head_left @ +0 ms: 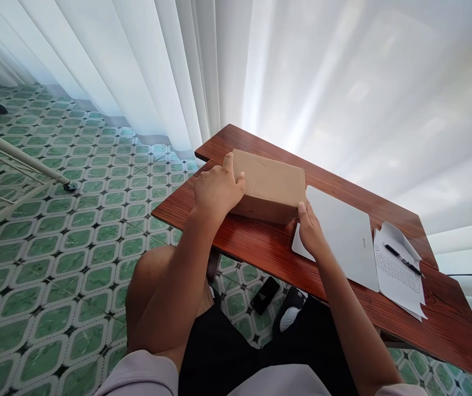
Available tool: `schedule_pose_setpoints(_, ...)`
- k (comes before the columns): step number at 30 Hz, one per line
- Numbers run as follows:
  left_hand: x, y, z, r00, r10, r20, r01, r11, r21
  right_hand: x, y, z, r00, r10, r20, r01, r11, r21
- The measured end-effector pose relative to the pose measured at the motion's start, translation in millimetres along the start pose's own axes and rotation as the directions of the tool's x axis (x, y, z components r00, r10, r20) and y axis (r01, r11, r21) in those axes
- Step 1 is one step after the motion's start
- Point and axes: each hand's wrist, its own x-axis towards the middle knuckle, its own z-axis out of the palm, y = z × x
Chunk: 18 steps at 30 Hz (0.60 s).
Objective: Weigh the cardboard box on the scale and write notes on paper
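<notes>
Cardboard box [271,179] at the left part of the wooden surface [454,308] — contact underneath not clearly visible. Left hand [218,188]: grip closed on the box's left end. Right hand [312,231]: grip holding its near right corner. Grey laptop [343,236] (lid down) just right; pen [403,259] on papers [398,283] — laptop's right side.

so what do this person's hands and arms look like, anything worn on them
The left hand and right hand are ungloved, with no watch or bracelet showing. A short, pale lilac-grey sleeve shows on the left; only the edge of a similar-coloured right sleeve is in view.
</notes>
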Motion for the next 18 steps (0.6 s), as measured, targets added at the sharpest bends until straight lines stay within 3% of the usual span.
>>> schedule_pose_setpoints(18,-3.9,2.6,1.5,1.0,0.009,0.001,-0.009,1.0,0.006,-1.1,-3.3,-1.9,1.0,-0.011,0.021,0.012,0.999,-0.031)
